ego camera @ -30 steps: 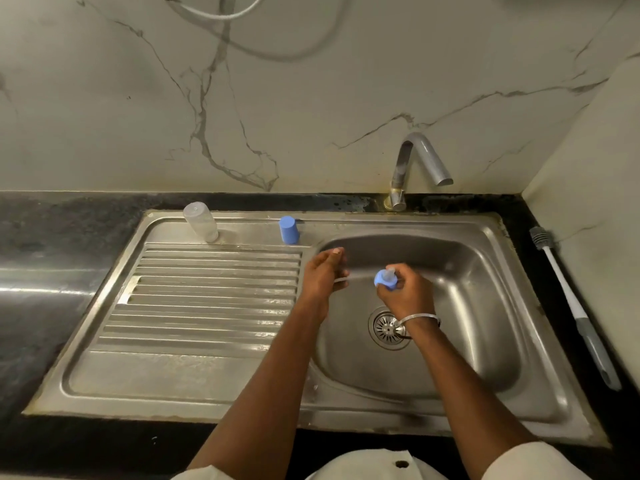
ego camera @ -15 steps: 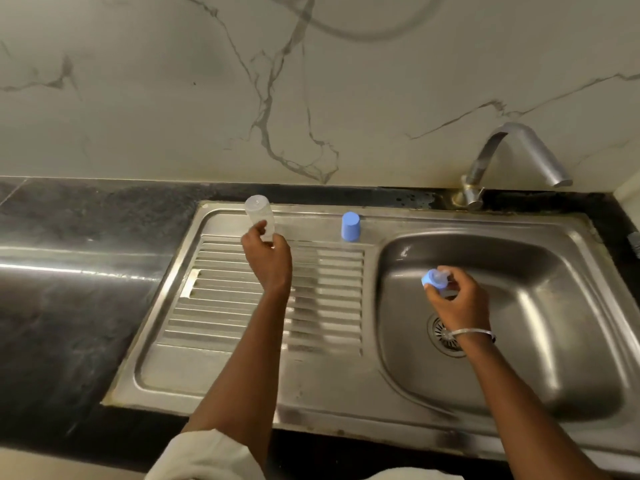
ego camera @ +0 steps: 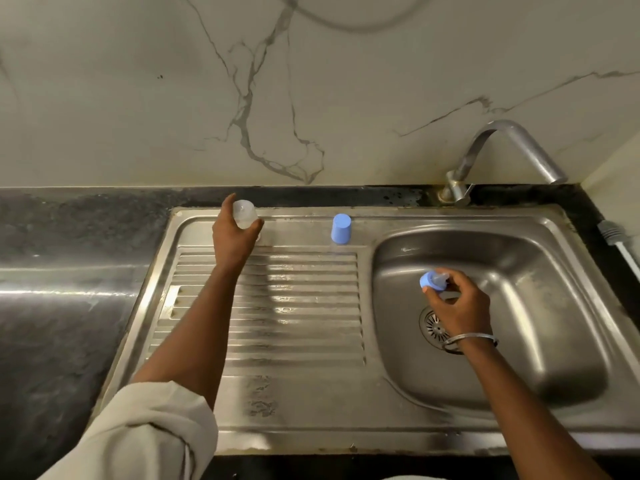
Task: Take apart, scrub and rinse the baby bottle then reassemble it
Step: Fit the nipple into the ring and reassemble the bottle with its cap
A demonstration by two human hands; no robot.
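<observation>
The clear bottle body (ego camera: 244,214) stands at the back left of the steel drainboard (ego camera: 277,306). My left hand (ego camera: 233,235) grips it, thumb on its left and fingers curled round its right side. A blue cap (ego camera: 341,229) stands by itself on the back ledge, between the drainboard and the basin. Over the sink basin (ego camera: 554,306) my right hand (ego camera: 457,304) holds the blue collar with the clear teat (ego camera: 433,280), pinched between thumb and fingers.
A curved metal tap (ego camera: 512,147) rises behind the basin, with no water visible. The drain strainer (ego camera: 433,327) lies under my right wrist. A bottle brush (ego camera: 618,240) lies at the right edge on the black counter (ego camera: 69,323). A marble wall backs the sink.
My left hand left the collar, reached left across the drainboard and closed round the clear bottle body. My right hand stayed over the basin with the collar and teat. The camera swung left.
</observation>
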